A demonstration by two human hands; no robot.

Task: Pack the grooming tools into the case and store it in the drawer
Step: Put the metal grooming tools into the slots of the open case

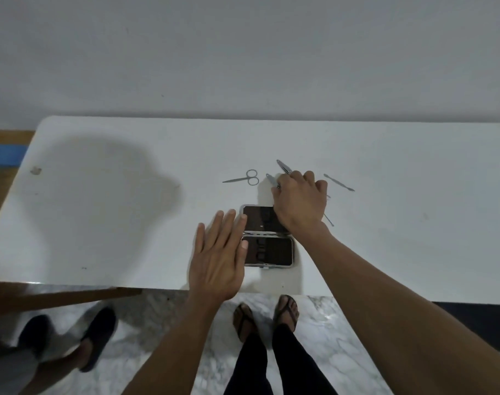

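The case (267, 236) lies open on the white bench (385, 238), both halves flat and hinged along a thin middle seam. Each half is a dark, rounded rectangle with a pale metallic rim; the lining is black, and faint loops show in the near half.

The left grip (219, 260) is spread flat, fingers apart and holding nothing, hovering or resting just left of the case, its fingertips (241, 220) at the case's left edge.

The right grip (300, 201) is curled over the far right corner of the case, fingers closed on thin metal tools (283, 167) whose grey tips jut out beyond the knuckles, up and to the left. I cannot tell how many it holds.

Left of the right grip, small grey scissors (244, 178) lie flat on the bench, loops toward the hand. To its right lies a slim double-ended pusher (339, 182), apart from the hand. A thin probe (328, 220) pokes out from under the right wrist, beside the case.
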